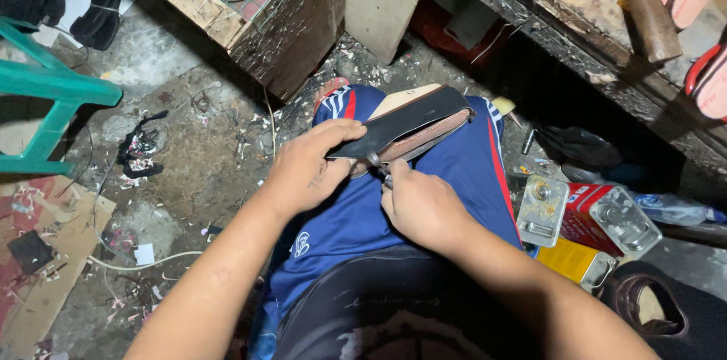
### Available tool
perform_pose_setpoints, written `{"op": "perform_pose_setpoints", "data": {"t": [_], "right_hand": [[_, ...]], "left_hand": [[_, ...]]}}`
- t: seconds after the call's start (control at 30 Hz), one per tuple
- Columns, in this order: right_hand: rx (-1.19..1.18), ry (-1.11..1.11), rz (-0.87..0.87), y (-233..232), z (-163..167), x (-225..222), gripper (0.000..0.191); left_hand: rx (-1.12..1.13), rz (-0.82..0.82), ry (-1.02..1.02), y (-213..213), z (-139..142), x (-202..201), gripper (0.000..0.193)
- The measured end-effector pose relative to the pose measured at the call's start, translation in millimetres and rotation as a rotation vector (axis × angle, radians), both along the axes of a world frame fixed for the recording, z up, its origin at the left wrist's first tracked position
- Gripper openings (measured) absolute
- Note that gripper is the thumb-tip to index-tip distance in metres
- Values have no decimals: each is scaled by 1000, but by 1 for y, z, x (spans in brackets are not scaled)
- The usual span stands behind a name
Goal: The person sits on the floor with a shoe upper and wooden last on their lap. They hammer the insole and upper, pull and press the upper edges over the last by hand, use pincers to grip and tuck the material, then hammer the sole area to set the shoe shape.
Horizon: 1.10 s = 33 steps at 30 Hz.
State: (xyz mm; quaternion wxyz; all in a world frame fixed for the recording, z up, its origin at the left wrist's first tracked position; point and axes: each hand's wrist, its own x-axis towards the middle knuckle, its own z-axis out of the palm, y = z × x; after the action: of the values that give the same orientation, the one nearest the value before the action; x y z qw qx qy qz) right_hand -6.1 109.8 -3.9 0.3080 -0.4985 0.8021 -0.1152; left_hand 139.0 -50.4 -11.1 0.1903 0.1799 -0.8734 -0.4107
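two hands (363, 186) on shoe sole (413, 129)

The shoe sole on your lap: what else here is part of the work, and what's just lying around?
In use: shoe sole, left hand gripping it, right hand with a small tool.

Lying about: metal tins, green stool, cardboard, floor scraps.

Shoe sole (413, 127): flat, elongated, black upper layer over a brown-pink edge, pale underside showing at the far end. Lies tilted across the lap on the blue shorts, near end pinched, with a small metal tool (376, 162) touching its lower edge.
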Motion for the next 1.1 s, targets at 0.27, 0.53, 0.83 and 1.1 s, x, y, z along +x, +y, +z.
{"op": "perform_pose_setpoints", "data": {"t": [0.27, 0.53, 0.83, 1.1], "right_hand": [[44, -39, 5, -5, -2, -4, 26], [-224, -176, -49, 15, -6, -15, 36], [-469, -265, -708, 0, -37, -131, 35], [-218, -1202, -815, -7, -89, -136, 34]], "left_hand": [[217, 55, -474, -11, 11, -27, 50], [-196, 13, -368, 1, 8, -32, 48], [-132, -45, -488, -26, -1, -19, 63], [461, 397, -12, -32, -49, 17, 60]]}}
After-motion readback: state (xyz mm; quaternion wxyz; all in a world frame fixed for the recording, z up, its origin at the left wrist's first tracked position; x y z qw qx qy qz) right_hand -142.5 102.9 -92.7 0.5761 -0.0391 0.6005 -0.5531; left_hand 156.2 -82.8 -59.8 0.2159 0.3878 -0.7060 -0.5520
